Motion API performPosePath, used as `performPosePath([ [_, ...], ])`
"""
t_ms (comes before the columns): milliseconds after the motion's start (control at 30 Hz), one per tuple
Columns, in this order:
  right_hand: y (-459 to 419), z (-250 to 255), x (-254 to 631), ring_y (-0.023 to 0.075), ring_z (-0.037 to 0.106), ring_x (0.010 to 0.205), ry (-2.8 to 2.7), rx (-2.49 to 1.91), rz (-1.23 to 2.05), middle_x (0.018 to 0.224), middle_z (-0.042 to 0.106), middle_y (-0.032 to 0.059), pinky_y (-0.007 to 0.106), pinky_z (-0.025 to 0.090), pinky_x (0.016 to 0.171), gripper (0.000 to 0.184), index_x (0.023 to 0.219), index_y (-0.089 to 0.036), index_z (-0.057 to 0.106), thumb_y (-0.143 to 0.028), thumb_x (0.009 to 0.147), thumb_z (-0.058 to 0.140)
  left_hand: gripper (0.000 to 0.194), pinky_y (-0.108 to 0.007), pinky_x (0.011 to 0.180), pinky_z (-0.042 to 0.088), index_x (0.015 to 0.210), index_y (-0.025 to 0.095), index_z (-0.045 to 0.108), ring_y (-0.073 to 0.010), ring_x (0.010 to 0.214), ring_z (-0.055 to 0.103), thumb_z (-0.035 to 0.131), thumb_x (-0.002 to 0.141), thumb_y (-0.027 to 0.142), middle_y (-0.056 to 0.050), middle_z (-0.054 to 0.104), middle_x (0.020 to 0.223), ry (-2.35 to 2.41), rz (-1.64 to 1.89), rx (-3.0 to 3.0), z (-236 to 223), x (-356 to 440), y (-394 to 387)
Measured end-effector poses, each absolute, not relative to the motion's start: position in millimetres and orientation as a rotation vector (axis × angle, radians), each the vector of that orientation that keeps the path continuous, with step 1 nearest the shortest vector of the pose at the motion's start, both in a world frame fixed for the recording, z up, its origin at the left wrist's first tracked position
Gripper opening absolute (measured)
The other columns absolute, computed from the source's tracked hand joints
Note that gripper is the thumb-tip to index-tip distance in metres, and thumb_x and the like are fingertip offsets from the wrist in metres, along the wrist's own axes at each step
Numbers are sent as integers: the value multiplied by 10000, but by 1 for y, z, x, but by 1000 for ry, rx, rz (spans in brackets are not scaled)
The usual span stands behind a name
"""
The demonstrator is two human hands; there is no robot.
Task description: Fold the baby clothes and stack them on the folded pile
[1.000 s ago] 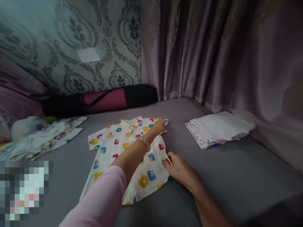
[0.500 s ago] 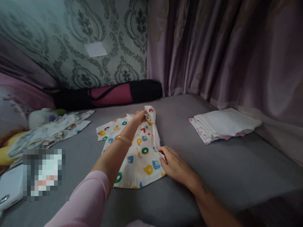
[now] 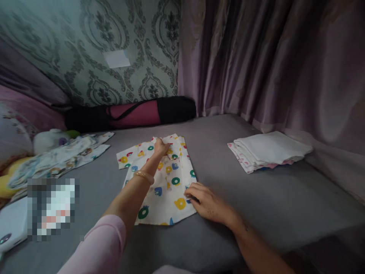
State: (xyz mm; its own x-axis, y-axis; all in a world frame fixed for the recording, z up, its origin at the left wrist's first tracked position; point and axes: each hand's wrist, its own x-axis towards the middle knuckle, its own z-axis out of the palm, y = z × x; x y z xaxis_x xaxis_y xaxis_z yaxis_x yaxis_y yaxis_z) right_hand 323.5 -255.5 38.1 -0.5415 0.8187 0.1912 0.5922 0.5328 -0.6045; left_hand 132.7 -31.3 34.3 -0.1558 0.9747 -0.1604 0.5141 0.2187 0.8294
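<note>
A white short-sleeved child's shirt (image 3: 164,192), printed with colourful letters and shapes, lies spread on the grey surface in front of me. Its right side and sleeve are folded inward over the body, while the left sleeve sticks out flat. My left hand (image 3: 161,146) reaches to the upper part of the shirt, its fingers closed on the folded sleeve; the fingertips are partly hidden. At the lower right edge, my right hand (image 3: 207,201) has its fingers curled together on the folded cloth.
Folded white cloths (image 3: 270,150) lie stacked at the right. Patterned clothes (image 3: 65,156) and soft toys (image 3: 48,140) are at the left, with a white device (image 3: 14,222) nearer me. Along the wall rests a long black and pink bag (image 3: 134,114); purple curtains (image 3: 228,57) hang behind.
My left hand has moved left and slightly down, laying the raised right sleeve over the shirt's body. My right hand has shifted slightly toward me, and the right edge now lies folded flat.
</note>
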Motion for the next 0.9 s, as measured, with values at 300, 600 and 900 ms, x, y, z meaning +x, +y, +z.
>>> performPosePath([
  [300,-239,55,338,139,620,711,-1948,-1165,1284,798,700,22,248,482,653,285,917,-181,697,-395,907,510,396,-419,938,434,1203,63,442,-311,1137,525,540,869,251,-219,516,1181,1859,677,2339,47,122,-71],
  [600,-102,36,324,220,360,1360,-2178,-1473,462,1466,420,126,407,258,1126,494,1388,-138,453,-307,952,295,442,-446,1096,341,1370,170,406,-267,1360,370,365,971,355,-147,445,1434,934,295,2680,53,122,-223],
  [900,-26,18,256,276,52,1453,-2378,-1742,135,1585,134,106,495,41,1151,660,1511,-132,205,-508,969,176,507,-530,1118,269,1464,273,308,-283,1427,230,300,988,448,-95,301,1538,1276,243,2668,22,111,-272],
])
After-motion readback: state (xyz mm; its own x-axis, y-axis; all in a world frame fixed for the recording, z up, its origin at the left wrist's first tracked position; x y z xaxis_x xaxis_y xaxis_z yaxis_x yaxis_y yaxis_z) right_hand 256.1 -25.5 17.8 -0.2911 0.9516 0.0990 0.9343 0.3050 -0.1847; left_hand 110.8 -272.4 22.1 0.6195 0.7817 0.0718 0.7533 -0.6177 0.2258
